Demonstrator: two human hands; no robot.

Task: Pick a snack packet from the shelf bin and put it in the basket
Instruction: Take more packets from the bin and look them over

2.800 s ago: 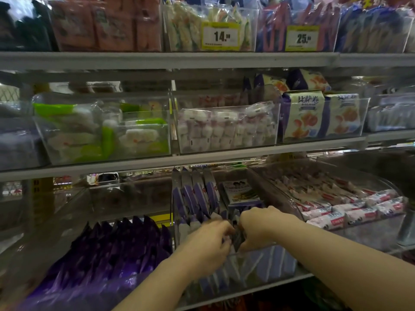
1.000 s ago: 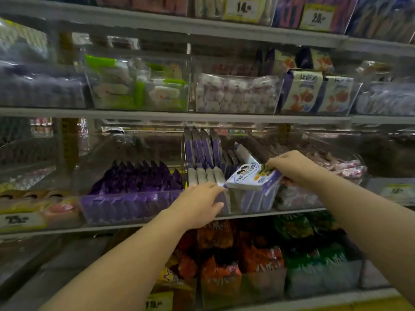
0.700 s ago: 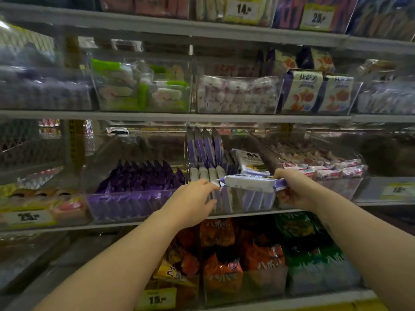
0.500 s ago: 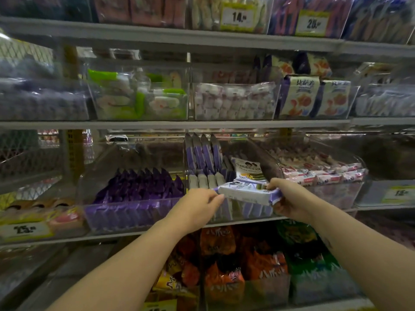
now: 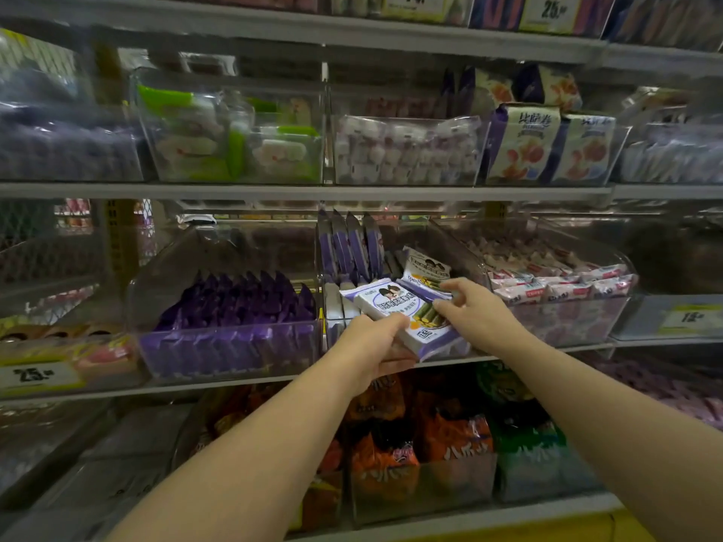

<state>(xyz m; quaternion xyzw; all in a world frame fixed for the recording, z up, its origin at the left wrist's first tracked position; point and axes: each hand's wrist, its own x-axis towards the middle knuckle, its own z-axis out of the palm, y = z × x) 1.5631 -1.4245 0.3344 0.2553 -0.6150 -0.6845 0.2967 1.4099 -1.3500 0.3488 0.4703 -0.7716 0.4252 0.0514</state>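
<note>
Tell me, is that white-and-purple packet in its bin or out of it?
Out: the packet lies flat, gripped by the left hand and right hand, raised over the clear bin.

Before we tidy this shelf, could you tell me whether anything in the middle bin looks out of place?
Yes. In the middle bin, behind the snack packet that the left hand and right hand hold, one loose packet leans askew, face up, whereas the upright packets stand on edge in rows.

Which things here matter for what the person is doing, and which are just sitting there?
In the job: snack packet, held by left hand and right hand; its clear bin. Basket not in view.
Just there: purple packets, pink-white packets, orange bags, price tag.
</note>
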